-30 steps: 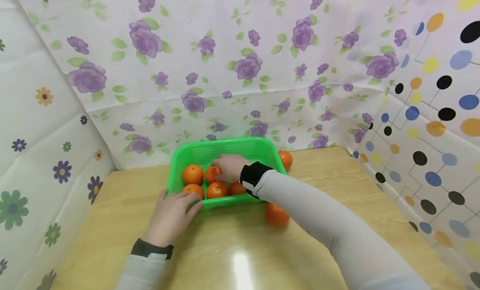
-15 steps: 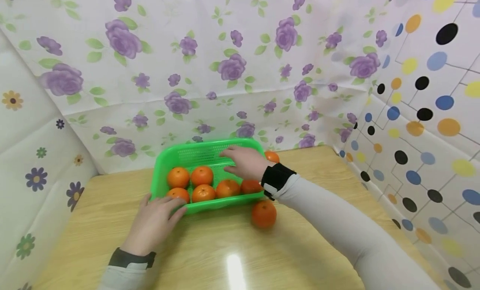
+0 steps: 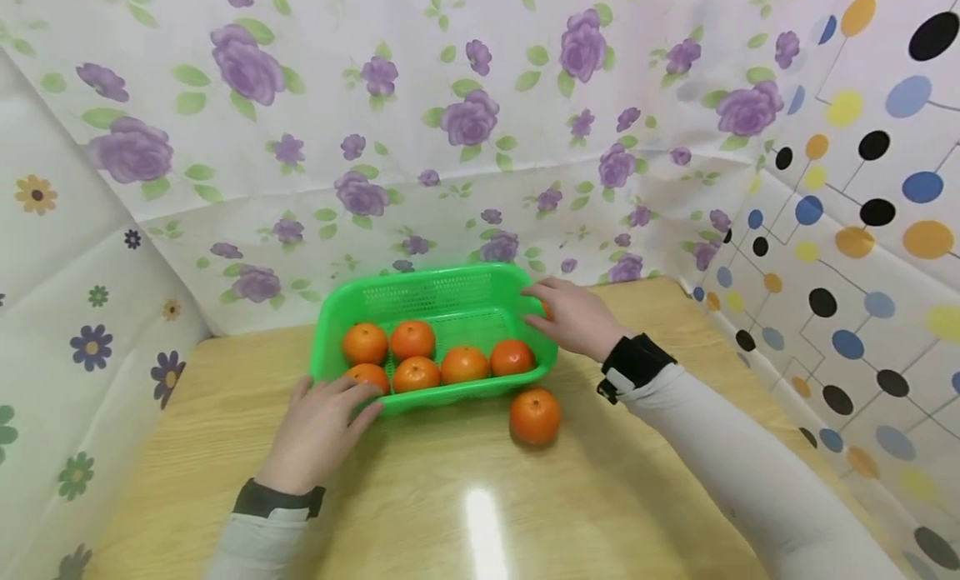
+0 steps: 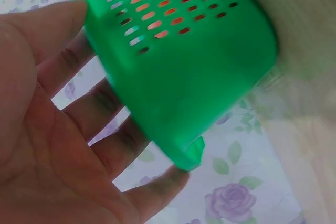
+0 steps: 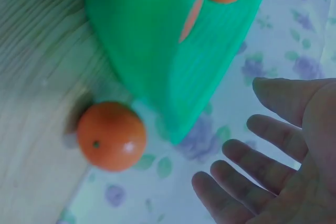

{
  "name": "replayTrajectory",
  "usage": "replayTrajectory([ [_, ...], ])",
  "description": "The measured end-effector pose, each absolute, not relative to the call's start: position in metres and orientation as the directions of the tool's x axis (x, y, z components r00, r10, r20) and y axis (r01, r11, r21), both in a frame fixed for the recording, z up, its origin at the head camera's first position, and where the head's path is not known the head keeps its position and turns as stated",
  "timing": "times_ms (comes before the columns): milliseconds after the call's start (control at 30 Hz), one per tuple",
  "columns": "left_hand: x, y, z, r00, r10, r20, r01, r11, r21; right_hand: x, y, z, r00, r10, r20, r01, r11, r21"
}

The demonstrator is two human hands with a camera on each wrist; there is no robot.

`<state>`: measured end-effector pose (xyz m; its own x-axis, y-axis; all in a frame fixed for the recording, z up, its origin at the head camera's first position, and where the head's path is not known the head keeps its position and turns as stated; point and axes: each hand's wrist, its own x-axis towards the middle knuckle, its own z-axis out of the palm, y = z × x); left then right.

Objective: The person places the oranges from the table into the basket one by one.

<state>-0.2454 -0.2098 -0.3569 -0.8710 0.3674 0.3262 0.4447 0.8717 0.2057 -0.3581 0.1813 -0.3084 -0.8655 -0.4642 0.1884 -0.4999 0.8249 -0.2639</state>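
A green plastic basket with pierced walls stands on the table, several oranges inside it. My left hand holds its front left corner; in the left wrist view the fingers pass behind the rim. My right hand is beyond the basket's right end, fingers spread above an orange that it mostly hides. In the right wrist view the palm holds nothing, and an orange lies apart from the fingertips. Another loose orange sits in front of the basket's right corner.
The wooden table stretches in front of the basket. A flowered cloth hangs close behind it. Patterned sheets enclose the left side and the dotted right side.
My right hand has let go of an orange inside the basket, risen, and moved right past the basket's end to the orange outside. The left hand has stayed at the corner.
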Motion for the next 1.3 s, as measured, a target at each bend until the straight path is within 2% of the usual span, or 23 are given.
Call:
replayTrajectory([
  [167, -0.251, -0.206, -0.349, -0.858, 0.402, 0.319, 0.474, 0.859, 0.192, -0.359, 0.208, -0.318, -0.906, -0.377, 0.189, -0.419, 0.857, -0.299],
  [300, -0.252, -0.206, -0.345, -0.861, 0.402, 0.312, 0.472, 0.86, 0.193, -0.361, 0.221, -0.323, -0.913, -0.351, 0.206, -0.4, 0.865, -0.301],
  [500, -0.247, -0.207, -0.349, -0.862, 0.393, 0.321, 0.469, 0.859, 0.205, -0.366, 0.229, -0.334, -0.91, -0.358, 0.209, -0.406, 0.874, -0.267],
  [867, -0.249, -0.206, -0.354, -0.844, 0.397, 0.361, 0.484, 0.854, 0.191, -0.392, 0.234, -0.368, -0.931, -0.324, 0.167, -0.36, 0.889, -0.282],
  [1300, -0.247, -0.211, -0.362, -0.839, 0.381, 0.388, 0.479, 0.856, 0.194, -0.42, 0.231, -0.395, -0.915, -0.355, 0.193, -0.399, 0.869, -0.291],
])
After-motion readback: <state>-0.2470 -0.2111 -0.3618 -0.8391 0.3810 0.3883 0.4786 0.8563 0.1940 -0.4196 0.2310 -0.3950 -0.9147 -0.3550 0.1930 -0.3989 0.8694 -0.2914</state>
